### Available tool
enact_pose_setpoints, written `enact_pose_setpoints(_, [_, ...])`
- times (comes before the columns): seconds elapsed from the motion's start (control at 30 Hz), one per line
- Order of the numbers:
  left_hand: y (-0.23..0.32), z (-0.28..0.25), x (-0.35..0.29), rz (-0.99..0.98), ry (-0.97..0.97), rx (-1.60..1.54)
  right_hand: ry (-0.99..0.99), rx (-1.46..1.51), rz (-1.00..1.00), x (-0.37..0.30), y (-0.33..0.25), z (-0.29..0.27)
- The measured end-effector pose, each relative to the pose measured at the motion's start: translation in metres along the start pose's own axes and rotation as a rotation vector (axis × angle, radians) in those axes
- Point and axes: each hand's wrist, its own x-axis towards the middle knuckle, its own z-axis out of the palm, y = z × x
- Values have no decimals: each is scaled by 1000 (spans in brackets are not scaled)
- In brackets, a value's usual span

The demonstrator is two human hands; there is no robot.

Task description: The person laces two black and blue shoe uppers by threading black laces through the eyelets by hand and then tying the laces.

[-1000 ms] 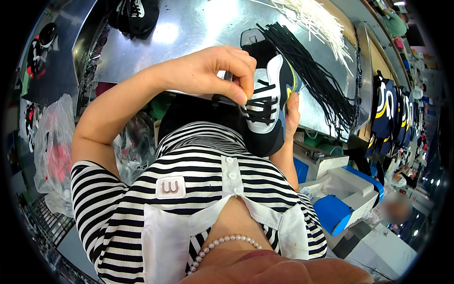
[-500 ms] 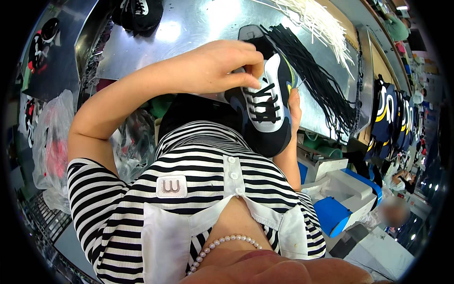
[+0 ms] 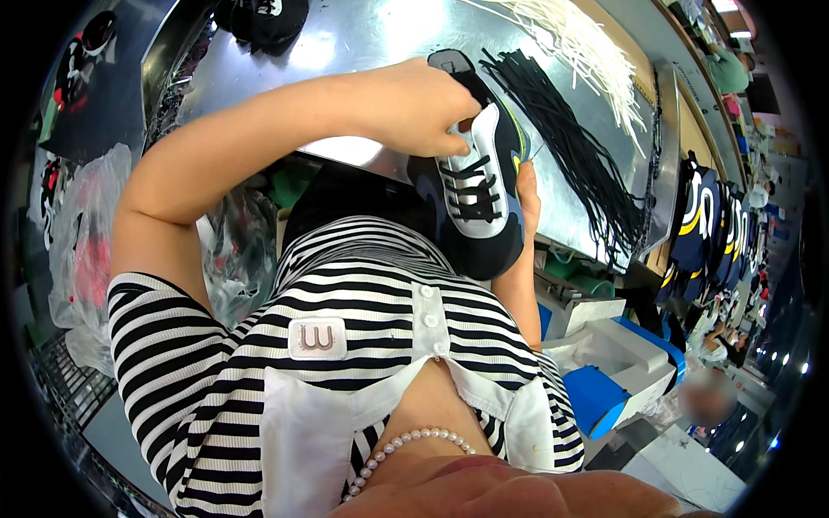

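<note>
A black, white and dark blue sneaker [image 3: 477, 227] with a yellow-green line along its side is held in front of my chest, toe toward me. My right hand [image 3: 528, 197] is wrapped round its right side, most of the fingers hidden behind the shoe. Black shoelace [image 3: 476, 190] crosses the lower eyelets in several rows. Over the upper eyelets and tongue, my left hand [image 3: 421, 105] is closed, thumb and fingers pinched at the lace's upper end. The strand between the fingertips is hidden.
On the metal table lie a bundle of black laces [image 3: 566, 142] and a heap of white laces [image 3: 596, 52]. Black shoes [image 3: 268, 26] stand at the far left. At right are a blue and white machine [image 3: 617, 363] and a row of dark shoe parts [image 3: 699, 216]. Plastic bags [image 3: 91, 250] hang at left.
My left hand has moved slightly up and away along the shoe's tongue, its fingers curling down more. The shoe has shifted a little to the left and away with my right hand.
</note>
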Motion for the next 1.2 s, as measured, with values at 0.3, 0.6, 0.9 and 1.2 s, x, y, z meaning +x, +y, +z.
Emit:
enact_pose_setpoints(0.3, [-3,3,0,-54,-6,-332,-67,-105,-19,-3,-2,1])
enact_pose_setpoints(0.6, [-7,19,-8,-104,185,-331,-70,-158,-83,-1,-1,4])
enact_pose_setpoints(0.9, [-20,32,-8,-14,326,-628,-53,-116,-8,-2,8,2])
enact_pose_setpoints(1.2, [-36,121,-37,-225,438,-1602,-168,465,212,-2,0,10])
